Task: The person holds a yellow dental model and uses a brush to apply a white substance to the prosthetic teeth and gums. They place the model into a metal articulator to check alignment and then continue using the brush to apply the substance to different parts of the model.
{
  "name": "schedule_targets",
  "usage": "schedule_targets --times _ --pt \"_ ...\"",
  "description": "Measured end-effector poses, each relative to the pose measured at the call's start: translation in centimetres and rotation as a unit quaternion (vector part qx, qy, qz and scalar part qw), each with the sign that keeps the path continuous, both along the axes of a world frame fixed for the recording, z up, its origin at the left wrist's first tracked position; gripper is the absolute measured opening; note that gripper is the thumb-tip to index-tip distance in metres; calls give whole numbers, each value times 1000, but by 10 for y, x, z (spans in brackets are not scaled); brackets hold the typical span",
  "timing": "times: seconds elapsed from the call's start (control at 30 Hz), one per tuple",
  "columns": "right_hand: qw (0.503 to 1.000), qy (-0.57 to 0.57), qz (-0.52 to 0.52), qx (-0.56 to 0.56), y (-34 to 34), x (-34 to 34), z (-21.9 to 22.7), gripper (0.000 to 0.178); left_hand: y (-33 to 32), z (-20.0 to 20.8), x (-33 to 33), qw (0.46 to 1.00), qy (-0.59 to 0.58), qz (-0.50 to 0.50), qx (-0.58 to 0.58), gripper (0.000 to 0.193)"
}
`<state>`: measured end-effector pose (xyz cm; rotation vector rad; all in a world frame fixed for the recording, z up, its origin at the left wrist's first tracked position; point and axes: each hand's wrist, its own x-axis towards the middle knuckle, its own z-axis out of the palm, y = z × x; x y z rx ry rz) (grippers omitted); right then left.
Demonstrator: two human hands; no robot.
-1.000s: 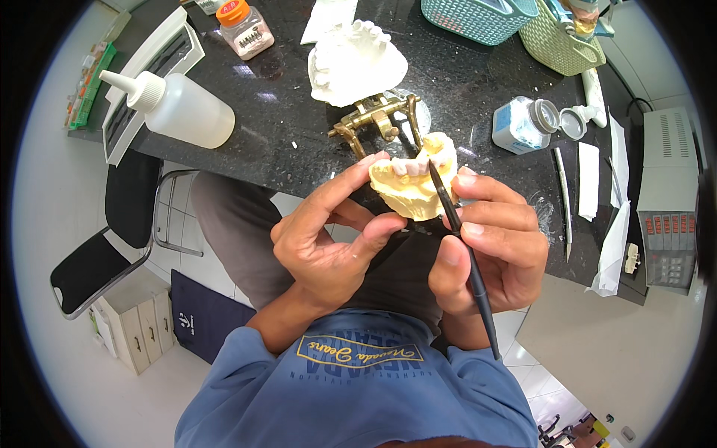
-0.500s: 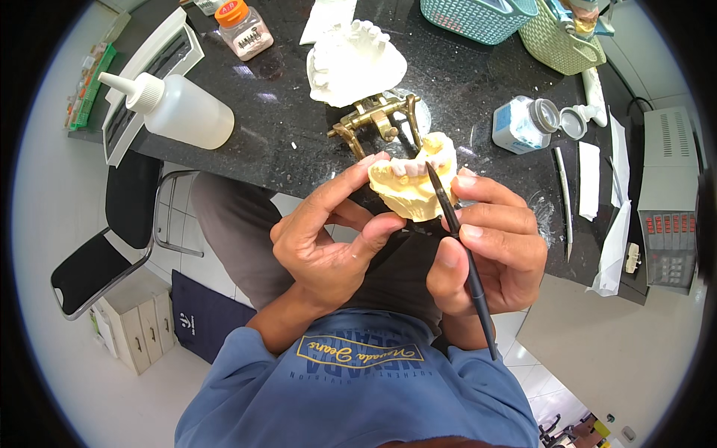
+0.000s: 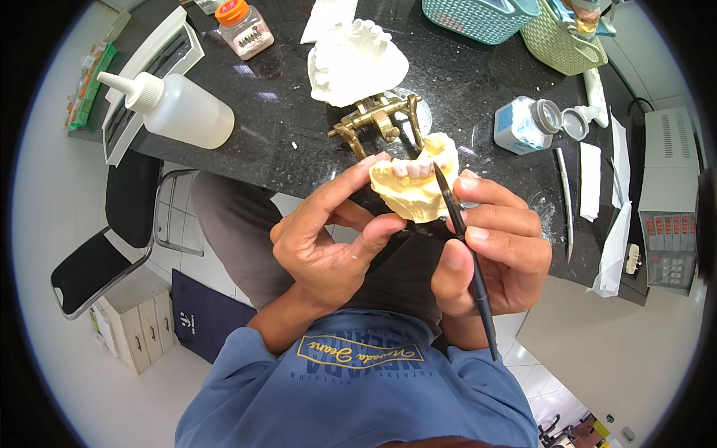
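My left hand (image 3: 321, 239) grips a yellow plaster dental model (image 3: 411, 198) by its left side, thumb below and fingers above. Pale pinkish-white teeth (image 3: 414, 168) run along the model's ridge. In my right hand (image 3: 500, 254) is a slim black brush (image 3: 478, 280), held like a pen with its dark pointed tip at the right end of those teeth; I cannot tell whether it touches. Right fingertips rest close against the model's right side. Behind the model, a brass articulator (image 3: 377, 119) carries a white plaster upper dental cast (image 3: 357, 66), teeth facing up.
On the black table (image 3: 276, 160) stand a white squeeze bottle (image 3: 187, 112) and an orange-lidded jar (image 3: 245, 31) at left. An open blue-labelled jar (image 3: 523, 125), a thin pointed tool (image 3: 565, 201) and a white strip (image 3: 589, 181) lie right, beside a grey control box (image 3: 668, 201). Baskets (image 3: 482, 19) stand behind.
My right hand and the brush have shifted slightly right, drawing the tip along to the right end of the teeth. The left hand and model have barely moved.
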<state>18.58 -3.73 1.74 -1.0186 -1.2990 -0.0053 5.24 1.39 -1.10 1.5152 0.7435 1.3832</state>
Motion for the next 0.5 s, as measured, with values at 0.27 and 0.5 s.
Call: schedule_targets --times 0.27,0.5 --pt "1000 -7 6 1 0 0 -1 25 1 -3 0 1000 -3 4 18 49" --pt "1000 -25 -1 -12 -1 1 1 27 -1 -2 0 1000 -2 5 2 48"
